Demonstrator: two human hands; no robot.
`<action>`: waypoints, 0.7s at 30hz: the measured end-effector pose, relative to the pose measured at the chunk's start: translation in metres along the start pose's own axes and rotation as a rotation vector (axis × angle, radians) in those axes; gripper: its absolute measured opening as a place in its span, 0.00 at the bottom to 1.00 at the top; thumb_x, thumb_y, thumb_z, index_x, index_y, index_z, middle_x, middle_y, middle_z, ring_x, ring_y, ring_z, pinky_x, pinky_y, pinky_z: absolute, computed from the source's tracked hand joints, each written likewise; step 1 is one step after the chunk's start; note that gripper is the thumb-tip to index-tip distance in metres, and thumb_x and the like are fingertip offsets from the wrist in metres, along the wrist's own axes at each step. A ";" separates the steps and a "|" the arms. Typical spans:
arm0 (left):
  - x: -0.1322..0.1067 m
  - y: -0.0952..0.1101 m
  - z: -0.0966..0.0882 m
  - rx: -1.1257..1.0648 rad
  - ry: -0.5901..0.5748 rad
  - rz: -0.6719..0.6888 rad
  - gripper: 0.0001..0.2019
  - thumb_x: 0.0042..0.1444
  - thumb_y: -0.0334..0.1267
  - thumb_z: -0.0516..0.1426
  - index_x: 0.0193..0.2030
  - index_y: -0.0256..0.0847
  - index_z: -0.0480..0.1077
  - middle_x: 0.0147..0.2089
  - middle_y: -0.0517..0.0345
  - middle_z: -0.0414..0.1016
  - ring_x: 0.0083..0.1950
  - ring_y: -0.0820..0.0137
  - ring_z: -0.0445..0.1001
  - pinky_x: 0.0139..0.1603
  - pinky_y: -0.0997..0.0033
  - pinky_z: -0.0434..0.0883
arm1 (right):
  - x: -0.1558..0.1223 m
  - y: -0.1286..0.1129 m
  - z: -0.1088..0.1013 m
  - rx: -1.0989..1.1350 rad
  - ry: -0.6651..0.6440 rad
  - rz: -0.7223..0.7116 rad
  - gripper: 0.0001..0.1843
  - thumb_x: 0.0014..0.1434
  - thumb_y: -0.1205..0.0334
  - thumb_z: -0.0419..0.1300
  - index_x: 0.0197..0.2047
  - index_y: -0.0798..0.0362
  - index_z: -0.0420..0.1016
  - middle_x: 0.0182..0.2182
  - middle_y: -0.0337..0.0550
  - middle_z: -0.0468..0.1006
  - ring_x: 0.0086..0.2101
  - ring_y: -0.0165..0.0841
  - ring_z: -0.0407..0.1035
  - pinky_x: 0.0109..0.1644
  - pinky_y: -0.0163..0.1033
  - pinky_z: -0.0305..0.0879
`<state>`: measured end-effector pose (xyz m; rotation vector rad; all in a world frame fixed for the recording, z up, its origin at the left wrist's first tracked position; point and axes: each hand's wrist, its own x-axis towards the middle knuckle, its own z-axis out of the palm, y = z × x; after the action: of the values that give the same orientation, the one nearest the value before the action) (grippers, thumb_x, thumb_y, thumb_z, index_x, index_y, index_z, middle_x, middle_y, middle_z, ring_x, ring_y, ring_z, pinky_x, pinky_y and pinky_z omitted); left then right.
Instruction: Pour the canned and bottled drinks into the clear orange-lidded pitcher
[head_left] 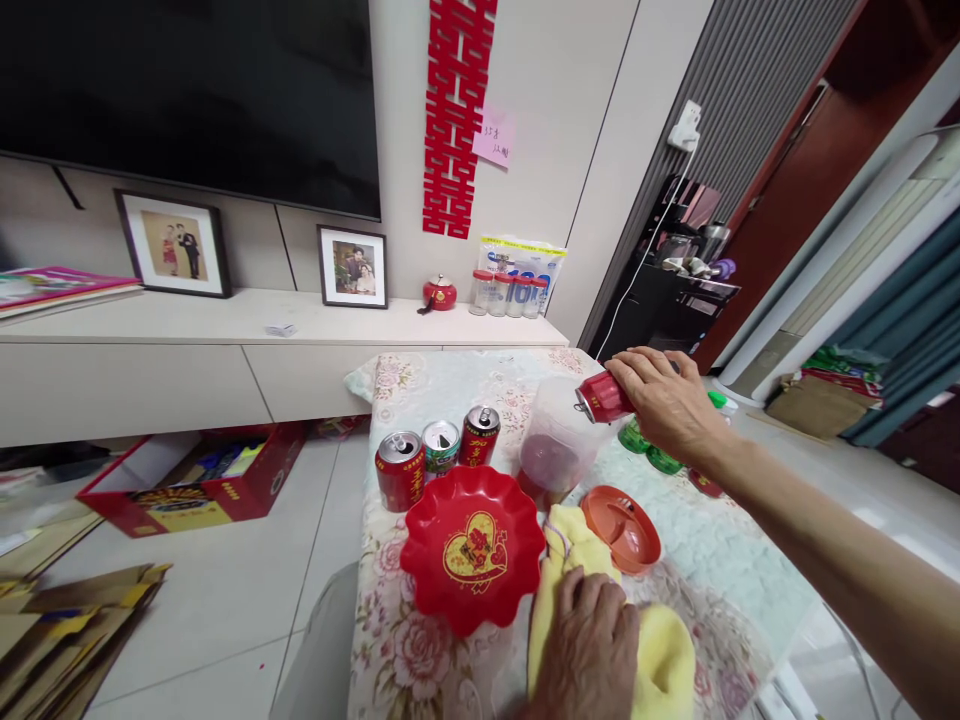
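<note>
**Tilted red can (604,398) at the mouth of a translucent container (536,415)**

The fingers of the right hand (667,400) wrap closely around the red can, which lies nearly horizontal, its top end pointing left over the container. The translucent container stands just to the left of these fingers and below them; dark reddish liquid shows through its wall. Whether a stream falls cannot be made out. The left hand (596,640) rests with bent fingers on a yellow cloth (664,650); whether they grip it cannot be told.

Surroundings: just beyond the left fingers, beside the cloth, lies an orange-red lid (621,530). To their left sits a scalloped red dish (431,550), whose far edge overlaps in view the bases of a red-and-gold can (401,475), a green-and-white can (441,447) and a dark red can (480,436), all upright near the container. Below the right fingers in view, green bottles (664,460) are partly hidden by the hand, and a partly covered can (705,485) shows under the forearm. A floral tablecloth (420,640) lies beneath all. Well beyond both hands, red-lidded jars (517,297) and a small red pot (439,295) stand on a white cabinet (262,315).
</note>
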<state>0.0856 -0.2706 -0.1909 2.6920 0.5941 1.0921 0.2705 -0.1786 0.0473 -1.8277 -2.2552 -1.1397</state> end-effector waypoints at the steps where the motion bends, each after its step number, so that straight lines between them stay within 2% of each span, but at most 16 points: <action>1: 0.000 0.000 0.000 -0.002 0.002 -0.001 0.06 0.72 0.38 0.55 0.46 0.42 0.73 0.43 0.60 0.78 0.48 0.64 0.73 0.57 0.57 0.66 | -0.002 0.001 0.003 0.075 0.003 0.051 0.29 0.58 0.79 0.54 0.62 0.55 0.69 0.60 0.57 0.78 0.61 0.52 0.67 0.61 0.60 0.58; 5: 0.000 0.002 0.002 -0.037 0.052 -0.024 0.04 0.70 0.35 0.57 0.47 0.44 0.73 0.43 0.62 0.79 0.47 0.65 0.74 0.58 0.58 0.68 | -0.012 0.009 0.011 0.328 0.029 0.215 0.31 0.52 0.68 0.63 0.60 0.53 0.72 0.56 0.58 0.79 0.51 0.52 0.74 0.52 0.55 0.70; 7: 0.000 0.002 0.002 -0.072 0.121 -0.055 0.05 0.67 0.31 0.58 0.45 0.44 0.73 0.43 0.62 0.79 0.47 0.66 0.76 0.59 0.58 0.68 | -0.021 0.011 0.010 0.401 0.018 0.286 0.30 0.51 0.63 0.66 0.58 0.53 0.74 0.47 0.54 0.82 0.42 0.48 0.78 0.43 0.51 0.74; 9: 0.000 0.001 -0.001 -0.120 0.195 -0.116 0.09 0.63 0.26 0.57 0.44 0.45 0.73 0.44 0.62 0.80 0.49 0.67 0.77 0.60 0.60 0.70 | -0.035 0.009 0.005 0.604 -0.027 0.446 0.26 0.52 0.56 0.69 0.55 0.52 0.76 0.39 0.48 0.83 0.35 0.45 0.77 0.38 0.50 0.75; 11: 0.000 -0.001 -0.012 -0.183 0.235 -0.183 0.14 0.60 0.24 0.57 0.48 0.46 0.74 0.49 0.59 0.81 0.53 0.65 0.77 0.60 0.61 0.72 | -0.055 0.001 -0.002 0.937 -0.089 0.656 0.28 0.50 0.51 0.72 0.52 0.52 0.77 0.37 0.47 0.83 0.35 0.46 0.78 0.39 0.51 0.76; 14: 0.004 -0.002 -0.040 -0.259 0.274 -0.313 0.24 0.57 0.27 0.58 0.61 0.43 0.70 0.60 0.50 0.78 0.61 0.60 0.75 0.64 0.58 0.74 | -0.095 -0.020 -0.012 1.343 -0.123 0.831 0.38 0.43 0.49 0.77 0.56 0.53 0.77 0.47 0.52 0.84 0.44 0.51 0.79 0.48 0.53 0.78; 16: 0.010 0.000 -0.063 -0.286 0.285 -0.402 0.34 0.55 0.32 0.61 0.69 0.38 0.62 0.64 0.41 0.75 0.65 0.55 0.74 0.65 0.56 0.75 | -0.123 -0.038 -0.016 1.438 -0.246 0.799 0.40 0.43 0.51 0.78 0.59 0.51 0.78 0.50 0.52 0.85 0.47 0.55 0.79 0.53 0.57 0.78; 19: 0.018 0.004 -0.090 -0.386 0.196 -0.448 0.55 0.48 0.47 0.70 0.77 0.34 0.48 0.68 0.33 0.70 0.65 0.50 0.74 0.61 0.56 0.79 | -0.152 -0.071 -0.025 1.482 -0.383 0.635 0.44 0.41 0.53 0.79 0.64 0.42 0.79 0.58 0.49 0.82 0.56 0.61 0.75 0.59 0.59 0.75; 21: 0.021 0.004 -0.100 -0.442 0.136 -0.410 0.55 0.48 0.50 0.71 0.77 0.37 0.50 0.66 0.35 0.72 0.62 0.50 0.76 0.60 0.55 0.79 | -0.156 -0.092 -0.033 1.525 -0.459 0.593 0.46 0.39 0.53 0.79 0.64 0.34 0.79 0.57 0.45 0.83 0.56 0.62 0.76 0.58 0.57 0.77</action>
<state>0.0309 -0.2643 -0.1050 2.0227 0.7765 1.1335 0.2270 -0.3318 -0.0456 -1.6633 -1.4818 0.9530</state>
